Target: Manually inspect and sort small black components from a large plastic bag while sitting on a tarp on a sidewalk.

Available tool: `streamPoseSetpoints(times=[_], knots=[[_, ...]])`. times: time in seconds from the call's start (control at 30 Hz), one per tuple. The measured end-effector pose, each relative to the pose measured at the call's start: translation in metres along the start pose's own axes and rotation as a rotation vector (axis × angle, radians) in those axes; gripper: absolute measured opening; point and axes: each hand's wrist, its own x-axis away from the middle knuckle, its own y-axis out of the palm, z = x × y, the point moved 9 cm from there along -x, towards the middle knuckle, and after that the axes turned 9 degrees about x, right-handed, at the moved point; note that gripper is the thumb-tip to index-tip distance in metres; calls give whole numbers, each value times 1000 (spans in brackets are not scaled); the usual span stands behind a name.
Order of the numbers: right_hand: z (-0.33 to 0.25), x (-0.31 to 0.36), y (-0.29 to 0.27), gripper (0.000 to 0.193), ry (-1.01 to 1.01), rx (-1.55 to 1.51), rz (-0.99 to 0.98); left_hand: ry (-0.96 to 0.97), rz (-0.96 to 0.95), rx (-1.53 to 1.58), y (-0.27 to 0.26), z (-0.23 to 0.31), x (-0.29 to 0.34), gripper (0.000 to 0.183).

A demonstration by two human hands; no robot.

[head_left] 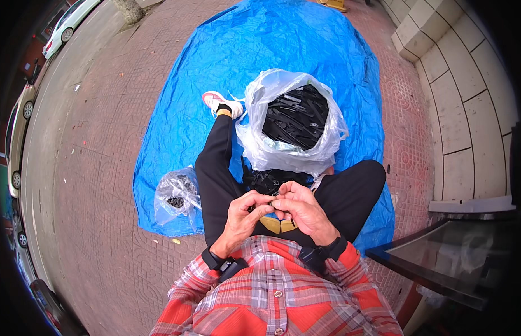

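My left hand (246,216) and my right hand (306,211) meet above my lap, fingertips pinched together. Whatever is between the fingers is too small and hidden to name. Just beyond them, between my legs, lies a pile of black plastic pieces (259,180). Behind that pile stands a large translucent plastic bag (253,112), its mouth wide and full of long, thin black strips (297,117). Something yellow (278,225) shows under my hands at my lap. By my left knee sits a smaller clear bag (165,193) with small dark pieces inside.
I sit on a blue tarp (288,39) spread over reddish paving (120,129). A dark-framed glass panel (456,241) stands close on the right, below a tiled wall (456,112). Parked cars (18,134) line the road at far left, near a tree trunk (129,8).
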Motion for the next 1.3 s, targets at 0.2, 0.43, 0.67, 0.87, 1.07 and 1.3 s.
streamPoseSetpoints(times=[0.2, 0.43, 0.67, 0.87, 1.07, 1.3], knots=[[11, 6, 19, 24, 131, 154, -267, 138, -107, -125, 4, 21, 2, 16], [8, 3, 11, 23, 65, 203, -203, -280, 254, 369, -35, -33, 0, 25], [4, -10, -21, 31, -147, 685, 232, -274, 58, 253, 4, -32, 1, 27], [-6, -28, -15, 28, -183, 888, 138, -433, 230, 394, -22, -67, -6, 15], [-52, -67, -29, 18, -639, 1265, 227, -731, 474, 748, -66, -123, 14, 20], [-97, -166, -97, 16, -581, 1595, 721, -647, 221, 823, -42, -85, 16, 19]])
